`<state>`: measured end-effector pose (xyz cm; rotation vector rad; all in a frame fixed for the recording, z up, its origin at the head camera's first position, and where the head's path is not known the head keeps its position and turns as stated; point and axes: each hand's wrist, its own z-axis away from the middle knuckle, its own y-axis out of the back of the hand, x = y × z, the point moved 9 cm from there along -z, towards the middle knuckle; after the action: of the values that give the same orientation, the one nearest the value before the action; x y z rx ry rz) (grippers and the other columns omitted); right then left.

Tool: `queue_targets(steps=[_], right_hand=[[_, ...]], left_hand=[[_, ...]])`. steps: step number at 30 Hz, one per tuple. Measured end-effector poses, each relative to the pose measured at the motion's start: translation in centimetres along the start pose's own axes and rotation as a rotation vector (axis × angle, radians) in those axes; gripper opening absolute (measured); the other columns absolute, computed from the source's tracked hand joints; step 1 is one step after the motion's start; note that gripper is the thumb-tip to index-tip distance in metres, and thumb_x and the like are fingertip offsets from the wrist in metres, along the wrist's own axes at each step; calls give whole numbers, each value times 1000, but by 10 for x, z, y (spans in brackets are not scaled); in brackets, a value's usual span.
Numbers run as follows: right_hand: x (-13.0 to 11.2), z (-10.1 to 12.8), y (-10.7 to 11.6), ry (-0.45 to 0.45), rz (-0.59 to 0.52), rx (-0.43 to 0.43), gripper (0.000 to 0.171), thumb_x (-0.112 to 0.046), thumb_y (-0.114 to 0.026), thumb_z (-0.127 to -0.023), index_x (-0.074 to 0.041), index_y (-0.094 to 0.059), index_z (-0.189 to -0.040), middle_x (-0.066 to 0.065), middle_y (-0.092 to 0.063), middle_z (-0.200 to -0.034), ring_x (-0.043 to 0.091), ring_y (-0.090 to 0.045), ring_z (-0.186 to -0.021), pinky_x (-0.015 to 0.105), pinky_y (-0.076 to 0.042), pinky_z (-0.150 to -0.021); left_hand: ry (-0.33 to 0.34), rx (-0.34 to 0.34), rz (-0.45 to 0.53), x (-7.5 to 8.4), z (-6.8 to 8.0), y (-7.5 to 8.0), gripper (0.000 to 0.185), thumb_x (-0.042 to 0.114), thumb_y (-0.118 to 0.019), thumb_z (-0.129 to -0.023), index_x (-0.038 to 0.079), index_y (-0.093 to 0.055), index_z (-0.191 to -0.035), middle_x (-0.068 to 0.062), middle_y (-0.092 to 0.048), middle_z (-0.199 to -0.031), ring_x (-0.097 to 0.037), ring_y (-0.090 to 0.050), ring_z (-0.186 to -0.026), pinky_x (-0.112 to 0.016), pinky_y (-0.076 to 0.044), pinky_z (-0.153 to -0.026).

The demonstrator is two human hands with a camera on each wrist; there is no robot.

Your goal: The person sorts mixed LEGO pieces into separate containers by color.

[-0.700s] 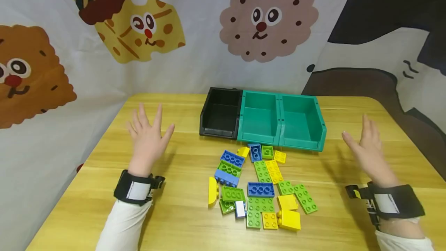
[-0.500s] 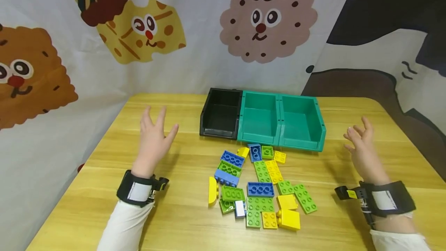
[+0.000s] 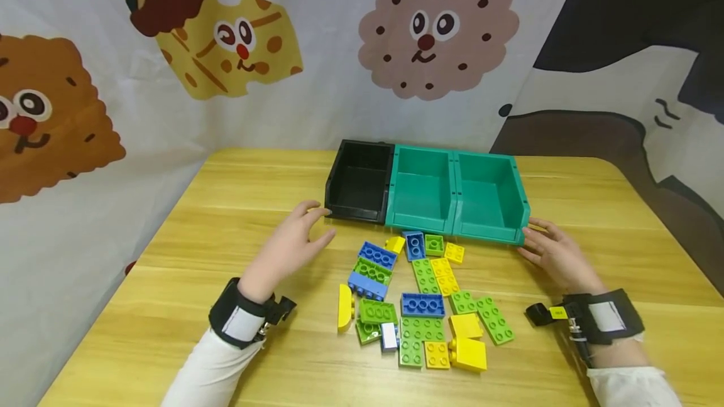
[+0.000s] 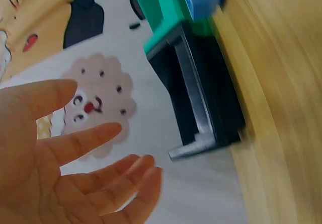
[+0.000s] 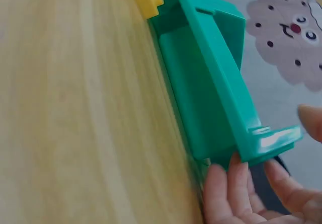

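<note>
While left fingers (image 4: 93,140) spread near boxy black bin (image 3: 356,213), loosely bent right fingers (image 5: 237,183) touch glossy green bin (image 5: 226,90).

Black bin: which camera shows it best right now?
The head view: it shows the whole black bin, inside included. The left wrist view shows its front closer, but sideways; I can't see it in the right wrist view.

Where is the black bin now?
In the head view, the black bin stands toward the back of the table, left of the two green bins, near the left hand.
</note>
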<state>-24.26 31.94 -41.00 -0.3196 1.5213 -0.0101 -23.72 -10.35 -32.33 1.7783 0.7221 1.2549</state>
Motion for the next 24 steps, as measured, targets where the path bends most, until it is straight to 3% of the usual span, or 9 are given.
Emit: queue_targets(steps=[4, 8, 17, 24], right_hand=[[6, -1, -1, 32, -98, -64, 22, 0, -41, -99, -11, -57, -110, -3, -55, -106, 5, -61, -98, 21, -52, -87], [12, -1, 2, 43, -163, -78, 26, 5, -40, -98, -7, -62, -104, -1, -60, -100, 8, -62, -96, 21, -51, -87], [15, -2, 4, 113, -207, -115, 31, 8, -36, -98, -4, -63, -107, 2, -64, -103, 10, -63, -98, 22, -51, -89], [14, 0, 6, 140, -209, -127, 30, 9, -37, -97, -3, -61, -109, 2, -63, -106, 10, -63, -100, 22, -50, -91]], left_hand=[[-31, -27, -25, 14, 5, -6, 48, 35, -63, -90, 5, -57, -126, -19, -47, -137, -35, -55, -117, -47, -47, -97], [-90, -92, -46, 29, 14, -17, 49, 35, -66, -88, 5, -58, -126, -18, -48, -136, -32, -56, -116, -45, -48, -97], [-208, -252, -91, 53, 44, -36, 52, 35, -72, -82, 5, -60, -124, -9, -59, -120, -22, -60, -104, -37, -52, -89], [-250, -334, -122, 60, 58, -51, 53, 34, -76, -79, 7, -61, -122, -12, -57, -124, -21, -58, -107, -37, -51, -91]])
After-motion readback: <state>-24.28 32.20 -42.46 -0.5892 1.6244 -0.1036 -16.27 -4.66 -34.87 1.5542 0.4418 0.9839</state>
